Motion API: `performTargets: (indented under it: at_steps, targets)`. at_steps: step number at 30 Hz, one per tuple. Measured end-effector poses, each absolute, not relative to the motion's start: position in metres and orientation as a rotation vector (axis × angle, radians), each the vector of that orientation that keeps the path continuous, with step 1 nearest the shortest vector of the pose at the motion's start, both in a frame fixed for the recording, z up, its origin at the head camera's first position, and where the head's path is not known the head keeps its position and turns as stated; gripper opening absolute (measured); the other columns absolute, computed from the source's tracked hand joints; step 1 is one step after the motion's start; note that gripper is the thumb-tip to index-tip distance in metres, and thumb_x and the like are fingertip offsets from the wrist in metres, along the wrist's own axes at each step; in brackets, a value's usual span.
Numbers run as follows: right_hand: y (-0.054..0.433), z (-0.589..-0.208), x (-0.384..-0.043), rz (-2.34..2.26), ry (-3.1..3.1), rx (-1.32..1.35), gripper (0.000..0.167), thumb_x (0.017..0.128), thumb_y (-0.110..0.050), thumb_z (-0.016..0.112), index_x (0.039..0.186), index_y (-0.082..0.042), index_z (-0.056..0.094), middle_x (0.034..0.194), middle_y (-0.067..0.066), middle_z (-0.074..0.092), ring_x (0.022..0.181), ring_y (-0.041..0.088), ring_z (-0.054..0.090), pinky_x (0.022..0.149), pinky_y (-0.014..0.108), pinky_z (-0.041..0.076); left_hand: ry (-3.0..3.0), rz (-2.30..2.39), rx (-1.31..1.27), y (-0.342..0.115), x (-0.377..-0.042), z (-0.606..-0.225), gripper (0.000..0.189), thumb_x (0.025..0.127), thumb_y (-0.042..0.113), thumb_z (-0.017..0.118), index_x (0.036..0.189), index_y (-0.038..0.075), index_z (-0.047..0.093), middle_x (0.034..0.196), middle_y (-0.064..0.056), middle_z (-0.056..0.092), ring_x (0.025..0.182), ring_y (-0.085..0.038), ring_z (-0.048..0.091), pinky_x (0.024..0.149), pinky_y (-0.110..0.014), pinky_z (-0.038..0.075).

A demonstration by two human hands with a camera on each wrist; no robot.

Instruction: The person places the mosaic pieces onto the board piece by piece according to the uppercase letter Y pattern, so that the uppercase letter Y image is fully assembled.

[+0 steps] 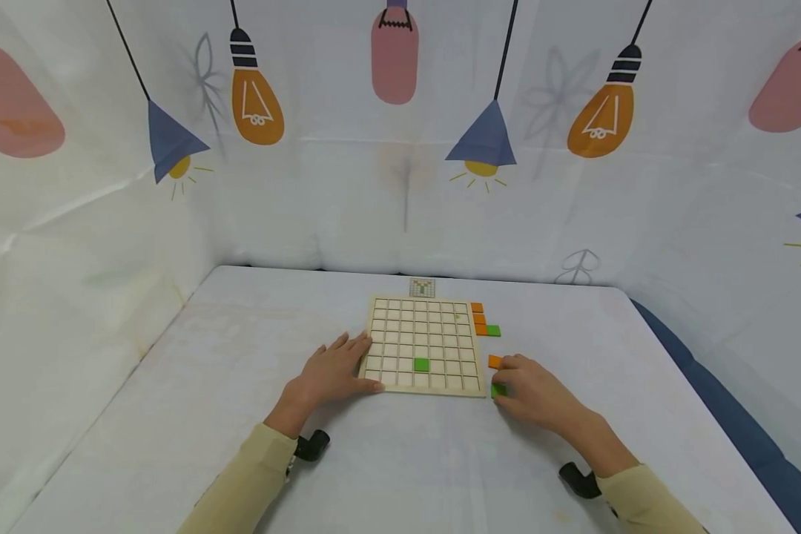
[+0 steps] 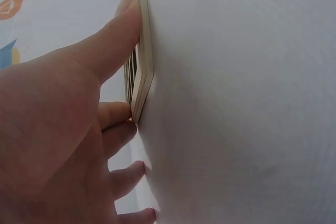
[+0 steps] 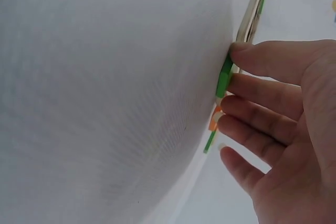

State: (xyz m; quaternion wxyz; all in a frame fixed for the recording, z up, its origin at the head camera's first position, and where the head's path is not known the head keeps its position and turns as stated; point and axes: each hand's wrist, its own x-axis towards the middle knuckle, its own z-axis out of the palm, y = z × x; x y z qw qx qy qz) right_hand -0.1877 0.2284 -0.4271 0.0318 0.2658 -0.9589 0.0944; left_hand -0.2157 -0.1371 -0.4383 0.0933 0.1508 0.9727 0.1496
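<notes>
Head view: clock directions read from the centre of the board [image 1: 407, 338].
Board: gridded, flat on the white table [image 1: 541, 460].
Set tile [image 1: 421, 365]: green, in a cell at 6 o'clock.
Card [image 1: 422, 288]: small, patterned, just beyond the rim at 12 o'clock.
Orange tiles [image 1: 479, 319]: three, in a column along the edge at 2 o'clock.
Outer tile [image 1: 494, 331]: green, beside the nearest of those three, towards 3 o'clock.
Lone tile [image 1: 495, 361]: orange, between 3 and 4 o'clock, next to the right fingers; contact cannot be told.
Left hand [image 1: 334, 371]: at 8 o'clock, fingers spread, resting against the board; well apart from its fellow.
Right hand [image 1: 532, 391]: at 4 o'clock, pinching the held tile [image 1: 498, 390], green, off the board.
Left wrist view: thumb along the rim at 12 o'clock; two fingers at the corner, two fingertips on the table.
Right wrist view: thumb and forefinger on the held tile; board at 1 o'clock from it, orange and green pieces towards 7.
</notes>
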Motion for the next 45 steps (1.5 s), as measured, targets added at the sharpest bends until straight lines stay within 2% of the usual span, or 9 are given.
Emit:
performTargets:
  at_steps: [5, 12, 17, 24, 31, 37, 45]
  targets:
    - [0.23, -0.429, -0.19, 0.277, -2.927, 0.856, 0.01, 0.08, -0.013, 0.079, 0.09, -0.016, 0.077, 0.092, -0.007, 0.063, 0.086, 0.009, 0.054, 0.091, 0.04, 0.053, 2.889, 0.449, 0.454, -0.137, -0.216, -0.439, 0.092, 0.085, 0.065, 0.066, 0.157, 0.017, 0.032, 0.166, 0.0, 0.026, 0.154, -0.034, 0.021, 0.12, -0.063, 0.022]
    - [0.23, -0.429, -0.192, 0.253, -2.927, 0.863, 0.008, 0.082, -0.015, 0.076, 0.089, -0.017, 0.076, 0.092, -0.009, 0.063, 0.084, 0.007, 0.052, 0.08, 0.032, 0.052, 2.89, 0.442, 0.454, -0.137, -0.215, -0.437, 0.091, 0.086, 0.063, 0.067, 0.157, 0.017, 0.033, 0.165, -0.001, 0.027, 0.154, -0.034, 0.021, 0.12, -0.063, 0.022]
    - [0.228, -0.429, -0.194, 0.237, -2.932, 0.861, 0.008, 0.083, -0.016, 0.075, 0.091, -0.017, 0.076, 0.093, -0.009, 0.065, 0.086, 0.007, 0.054, 0.081, 0.031, 0.053, 2.882, 0.447, 0.447, -0.137, -0.214, -0.435, 0.092, 0.086, 0.064, 0.066, 0.157, 0.017, 0.032, 0.166, -0.001, 0.026, 0.154, -0.034, 0.021, 0.12, -0.063, 0.022]
    - [0.228, -0.428, -0.197, 0.237, -2.914, 0.86, 0.01, 0.082, -0.014, 0.074, 0.092, -0.012, 0.077, 0.088, -0.007, 0.064, 0.08, 0.007, 0.05, 0.073, 0.028, 0.05, 2.884, 0.447, 0.451, -0.137, -0.214, -0.435, 0.092, 0.085, 0.064, 0.066, 0.157, 0.016, 0.032, 0.165, -0.001, 0.026, 0.154, -0.034, 0.021, 0.12, -0.063, 0.022]
    - [0.224, -0.427, -0.2, 0.238, -2.896, 0.846, 0.014, 0.083, -0.016, 0.074, 0.095, -0.011, 0.077, 0.09, -0.007, 0.065, 0.081, 0.006, 0.05, 0.073, 0.027, 0.052, 2.89, 0.444, 0.46, -0.137, -0.215, -0.436, 0.092, 0.085, 0.065, 0.066, 0.157, 0.018, 0.033, 0.165, 0.0, 0.026, 0.154, -0.034, 0.021, 0.119, -0.064, 0.022]
    - [0.219, -0.426, -0.204, 0.279, -2.837, 0.883, 0.009, 0.082, -0.012, 0.073, 0.091, -0.013, 0.075, 0.087, -0.008, 0.063, 0.08, 0.006, 0.049, 0.071, 0.025, 0.05, 2.889, 0.451, 0.474, -0.137, -0.216, -0.437, 0.091, 0.085, 0.064, 0.066, 0.156, 0.017, 0.034, 0.165, -0.001, 0.027, 0.154, -0.034, 0.022, 0.119, -0.064, 0.022]
    - [0.208, -0.425, -0.208, 0.314, -2.811, 0.874, 0.012, 0.082, -0.013, 0.072, 0.093, -0.012, 0.075, 0.087, -0.008, 0.063, 0.083, 0.007, 0.053, 0.075, 0.028, 0.052, 2.888, 0.457, 0.467, -0.137, -0.215, -0.436, 0.092, 0.085, 0.064, 0.067, 0.156, 0.016, 0.035, 0.165, -0.002, 0.028, 0.153, -0.035, 0.023, 0.119, -0.064, 0.023]
